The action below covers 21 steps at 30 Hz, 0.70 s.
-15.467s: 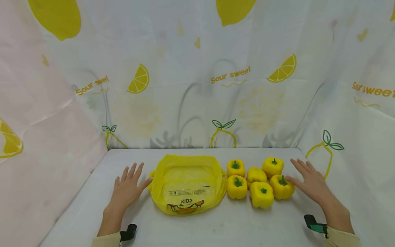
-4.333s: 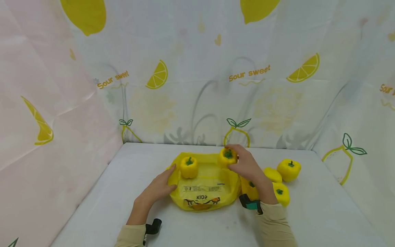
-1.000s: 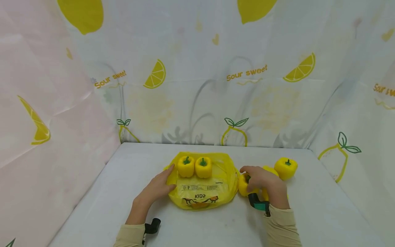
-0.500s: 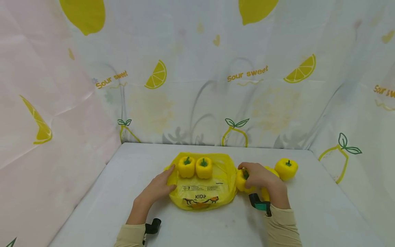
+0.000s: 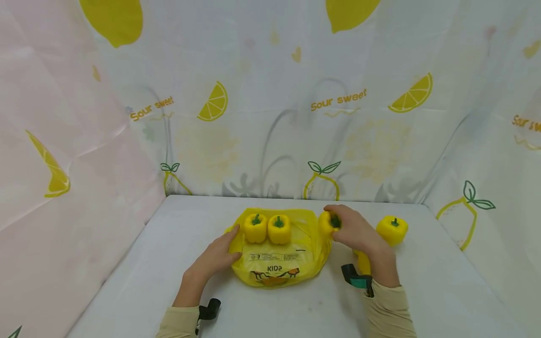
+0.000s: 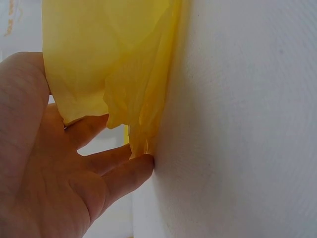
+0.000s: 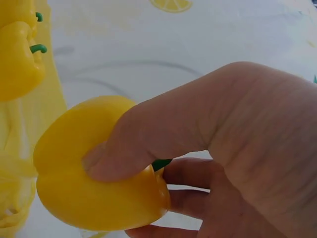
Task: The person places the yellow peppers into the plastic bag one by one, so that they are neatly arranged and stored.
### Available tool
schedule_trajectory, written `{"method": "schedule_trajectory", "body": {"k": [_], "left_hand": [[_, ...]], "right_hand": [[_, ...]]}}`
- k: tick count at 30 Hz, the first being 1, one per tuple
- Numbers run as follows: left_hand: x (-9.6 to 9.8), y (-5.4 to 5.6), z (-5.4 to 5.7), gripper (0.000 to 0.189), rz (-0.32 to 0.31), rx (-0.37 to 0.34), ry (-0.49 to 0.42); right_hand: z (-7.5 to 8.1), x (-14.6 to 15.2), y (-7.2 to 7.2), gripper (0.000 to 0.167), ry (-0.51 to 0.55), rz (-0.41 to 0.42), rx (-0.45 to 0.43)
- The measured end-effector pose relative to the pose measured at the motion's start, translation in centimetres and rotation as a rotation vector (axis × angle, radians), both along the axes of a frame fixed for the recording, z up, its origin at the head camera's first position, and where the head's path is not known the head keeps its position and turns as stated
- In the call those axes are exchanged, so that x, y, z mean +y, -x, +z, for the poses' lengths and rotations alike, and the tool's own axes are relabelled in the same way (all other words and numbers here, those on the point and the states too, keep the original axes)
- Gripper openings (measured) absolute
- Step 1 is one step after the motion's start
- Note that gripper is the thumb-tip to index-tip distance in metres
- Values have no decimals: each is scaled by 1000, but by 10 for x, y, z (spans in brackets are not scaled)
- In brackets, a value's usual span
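Observation:
A yellow plastic bag (image 5: 274,277) with printed text lies spread with its mouth up on the table. Two yellow toy bell peppers with green stems, a left one (image 5: 255,229) and a right one (image 5: 279,230), sit side by side at its back. My left hand (image 5: 215,256) rests at the bag's left rim, fingers spread against the plastic; the bag hides some fingertips in the left wrist view. My right hand (image 5: 357,230) grips another yellow bell pepper (image 7: 94,198) by its sides, stem tilted to the right, at the bag's right rim. The thumb presses across it.
One bell pepper (image 5: 392,230) stands to the right behind my right forearm. Another yellow pepper (image 5: 363,263) is mostly hidden under that arm. Printed lemon cloth walls (image 5: 270,117) rise behind and beside the white table (image 5: 270,314).
Over the last second my right hand has lifted the bell pepper from beside the bag, up and slightly left to its right rim. The left hand stays put.

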<state>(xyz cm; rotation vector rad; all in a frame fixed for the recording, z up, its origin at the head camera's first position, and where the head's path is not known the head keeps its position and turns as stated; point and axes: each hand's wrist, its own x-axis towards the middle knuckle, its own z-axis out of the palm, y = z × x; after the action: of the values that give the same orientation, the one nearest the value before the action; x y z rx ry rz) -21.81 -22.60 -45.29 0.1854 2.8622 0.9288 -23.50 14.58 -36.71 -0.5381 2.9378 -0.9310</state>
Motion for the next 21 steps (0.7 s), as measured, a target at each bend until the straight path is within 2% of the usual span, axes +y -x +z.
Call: {"method": "schedule_trajectory", "body": {"k": [10,21], "left_hand": [[-1,1,-2,78,-6,16,2],[0,0,-1,77,-11,18,2]], "right_hand": [[-8,-22,8,69,90,46,75],[-32,-51,20,67,40,57,62]]}}
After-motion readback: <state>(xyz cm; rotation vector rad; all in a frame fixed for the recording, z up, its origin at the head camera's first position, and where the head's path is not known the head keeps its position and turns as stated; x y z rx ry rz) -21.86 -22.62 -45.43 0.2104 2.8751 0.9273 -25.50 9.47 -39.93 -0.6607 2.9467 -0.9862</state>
